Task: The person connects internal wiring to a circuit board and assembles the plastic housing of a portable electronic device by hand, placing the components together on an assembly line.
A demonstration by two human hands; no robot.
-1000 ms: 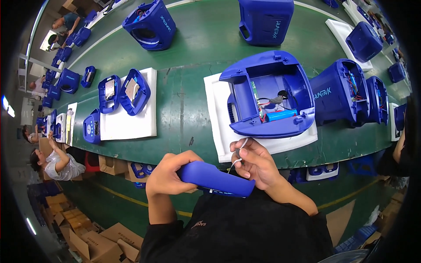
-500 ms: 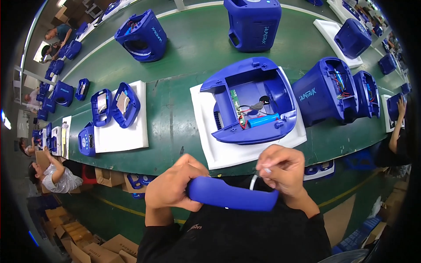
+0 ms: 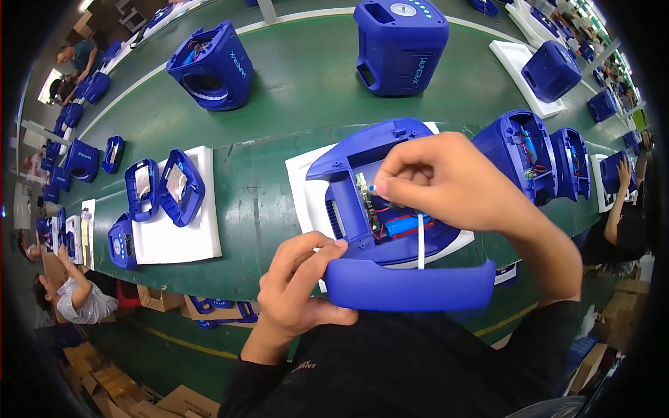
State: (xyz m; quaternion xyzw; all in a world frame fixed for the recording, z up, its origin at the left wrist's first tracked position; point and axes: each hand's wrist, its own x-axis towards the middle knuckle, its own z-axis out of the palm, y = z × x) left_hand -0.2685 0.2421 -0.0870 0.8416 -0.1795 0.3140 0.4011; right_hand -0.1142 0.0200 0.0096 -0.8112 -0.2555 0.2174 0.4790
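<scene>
My left hand (image 3: 296,292) grips one end of a curved blue plastic cover (image 3: 411,287) at the near edge of the bench. A flat white ribbon cable (image 3: 421,245) rises from behind the cover and passes under my right hand (image 3: 446,181). Thumb and forefinger of that hand are pinched together at the cable's end, which is mostly hidden. They are over an open blue housing (image 3: 334,155), close to a green circuit board (image 3: 365,196). A blue cylindrical battery (image 3: 403,226) and thin red and black wires lie inside. Beneath the housing is a white foam pad (image 3: 301,182).
To the right stand more open blue housings (image 3: 505,150). Blue cased units (image 3: 404,56) stand across the green bench (image 3: 254,181). At left, blue panels (image 3: 182,188) lie on a white foam sheet (image 3: 202,240). Co-workers (image 3: 83,292) sit on both sides; cardboard boxes (image 3: 115,376) are on the floor.
My right hand has moved from beside the cover forward over the housing, drawing the white ribbon cable out straight. The cover has shifted right and slightly up in my left hand.
</scene>
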